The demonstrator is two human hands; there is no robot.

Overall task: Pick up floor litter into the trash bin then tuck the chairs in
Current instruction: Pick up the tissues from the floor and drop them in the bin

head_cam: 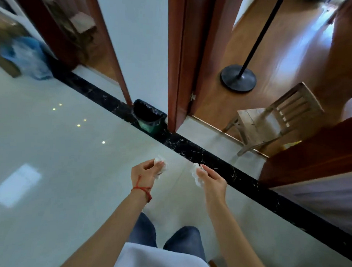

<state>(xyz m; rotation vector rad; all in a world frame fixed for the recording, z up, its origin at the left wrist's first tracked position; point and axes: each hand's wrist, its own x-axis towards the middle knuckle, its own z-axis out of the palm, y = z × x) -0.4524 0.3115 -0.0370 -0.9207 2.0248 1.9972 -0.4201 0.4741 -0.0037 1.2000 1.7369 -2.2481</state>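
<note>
**Both hands full of tissue, bin waiting by the door frame**

The person stands on the pale glossy tiled floor [50, 169], both bare arms stretched forward and down. The left hand [145, 172], with a red string bracelet [142, 190] round its wrist, has its fingers curled round a crumpled white tissue wad [160, 164], which pokes out past the fingertips. The right hand [211, 179] pinches a second crumpled white tissue [196, 177] between thumb and fingers, the paper hanging down on the inner side of the hand. The two hands are held apart, side by side, neither touching the other.

Ahead of them, against the white wall between two doorways, sits the small green trash bin lined with a black plastic bag [148, 116]. It stands on the black marble strip with white veins [200, 152] that runs diagonally across the floor, just beside the reddish-brown wooden door frame [178, 73]. The bin's mouth is open and looks dark inside.

Through the right-hand doorway, on the brown wooden floor, a small weathered wooden chair with a slatted back [271, 120] stands near the threshold. Behind it is a black round-based floor stand with a thin pole [238, 77]. Far left, a bluish translucent plastic bag [28, 58] lies by the wall.
</note>
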